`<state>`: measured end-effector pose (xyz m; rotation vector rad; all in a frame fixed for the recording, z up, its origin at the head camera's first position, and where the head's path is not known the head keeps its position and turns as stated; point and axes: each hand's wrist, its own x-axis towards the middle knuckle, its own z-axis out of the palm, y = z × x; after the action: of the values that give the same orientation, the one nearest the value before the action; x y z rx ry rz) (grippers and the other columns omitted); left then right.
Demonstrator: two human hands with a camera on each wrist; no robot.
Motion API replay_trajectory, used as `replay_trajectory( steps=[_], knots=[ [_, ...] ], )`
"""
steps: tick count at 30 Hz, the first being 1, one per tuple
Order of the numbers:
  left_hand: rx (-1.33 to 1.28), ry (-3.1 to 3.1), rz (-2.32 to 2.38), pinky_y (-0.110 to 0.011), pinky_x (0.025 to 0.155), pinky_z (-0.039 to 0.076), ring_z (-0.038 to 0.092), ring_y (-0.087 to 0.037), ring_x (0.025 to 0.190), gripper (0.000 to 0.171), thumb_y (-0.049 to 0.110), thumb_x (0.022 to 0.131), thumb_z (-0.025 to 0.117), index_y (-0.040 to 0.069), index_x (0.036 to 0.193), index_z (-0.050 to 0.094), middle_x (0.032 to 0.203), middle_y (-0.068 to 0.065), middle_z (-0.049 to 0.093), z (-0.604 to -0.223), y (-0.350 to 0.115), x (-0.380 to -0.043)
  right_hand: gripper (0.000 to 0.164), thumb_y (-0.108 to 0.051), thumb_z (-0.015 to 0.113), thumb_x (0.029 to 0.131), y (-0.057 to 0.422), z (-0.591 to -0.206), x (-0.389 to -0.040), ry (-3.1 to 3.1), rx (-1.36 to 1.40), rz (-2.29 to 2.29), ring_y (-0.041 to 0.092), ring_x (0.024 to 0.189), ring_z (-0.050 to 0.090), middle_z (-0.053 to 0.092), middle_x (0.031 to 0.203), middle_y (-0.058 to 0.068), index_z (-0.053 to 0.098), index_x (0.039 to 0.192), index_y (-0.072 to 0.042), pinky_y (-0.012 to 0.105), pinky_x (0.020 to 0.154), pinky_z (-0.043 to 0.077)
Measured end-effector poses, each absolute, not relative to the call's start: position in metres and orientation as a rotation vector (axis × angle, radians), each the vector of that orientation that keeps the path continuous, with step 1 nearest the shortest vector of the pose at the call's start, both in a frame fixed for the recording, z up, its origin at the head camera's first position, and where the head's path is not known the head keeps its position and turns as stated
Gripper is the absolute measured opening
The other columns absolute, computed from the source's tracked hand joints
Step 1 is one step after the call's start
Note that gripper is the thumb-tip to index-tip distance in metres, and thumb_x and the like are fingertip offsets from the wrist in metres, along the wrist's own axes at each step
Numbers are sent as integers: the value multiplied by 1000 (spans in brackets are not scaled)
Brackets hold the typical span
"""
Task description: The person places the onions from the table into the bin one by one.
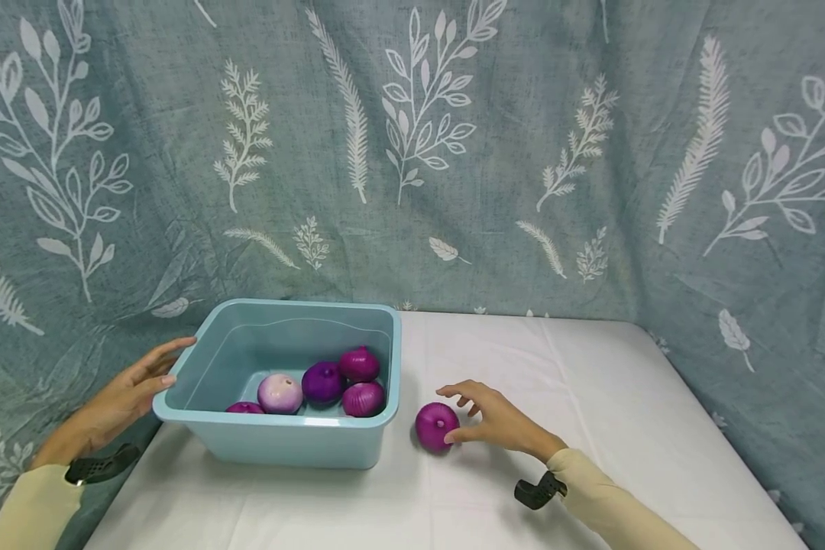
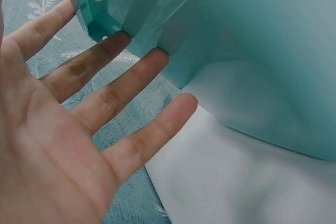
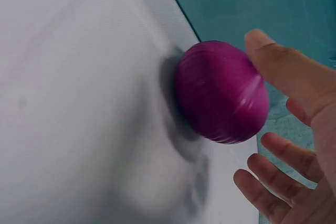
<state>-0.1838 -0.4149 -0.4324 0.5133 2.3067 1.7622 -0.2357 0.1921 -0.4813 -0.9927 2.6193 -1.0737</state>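
A light blue plastic bin (image 1: 275, 443) stands on the table with several onions inside, mostly purple, such as a dark purple onion (image 1: 324, 383) and a paler onion (image 1: 279, 393). My left hand (image 1: 134, 386) is at the bin's left end, its thumb by the rim. In the left wrist view, straight, spread fingers (image 2: 152, 124) lie along the outer wall. Right of the bin, a single purple onion (image 1: 435, 428) sits on the white cloth. Over its right side reaches my right hand (image 1: 498, 420), fingers loosely bent and spread, thumb right at the onion's skin (image 3: 220, 93).
White cloth (image 1: 557, 374) covers the table. A blue-green curtain (image 1: 481, 229) with white leaf prints hangs behind and along both sides. A black wrist strap (image 1: 539, 490) is on the right forearm, another black strap (image 1: 103, 464) on the left.
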Motion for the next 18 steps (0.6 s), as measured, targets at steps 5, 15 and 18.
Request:
replay_trajectory(
  steps=[5,15,18],
  knots=[
    [533,2306,1761,-21,95,49,41,12,130,61,12,113,37,25,167,11,162,11,21,-432,-414,-184,74,-35,90,81,193,-491,-231,2626,-1073,-1054,26,110,60,59,136,-1,57,146,-21,43,88,55],
    [516,2308,1758,-21,94,48,42,11,129,61,14,113,37,24,167,10,163,8,20,-432,-413,-184,86,-22,93,78,190,-502,-226,2610,-1172,-1121,20,106,62,54,143,6,49,152,-21,42,85,58],
    [512,2305,1760,-21,94,48,42,11,129,61,14,114,37,26,167,11,163,7,20,-432,-413,-183,81,-22,93,78,188,-504,-226,2619,-1193,-1115,19,107,62,55,140,2,53,149,-20,41,84,58]
  ],
)
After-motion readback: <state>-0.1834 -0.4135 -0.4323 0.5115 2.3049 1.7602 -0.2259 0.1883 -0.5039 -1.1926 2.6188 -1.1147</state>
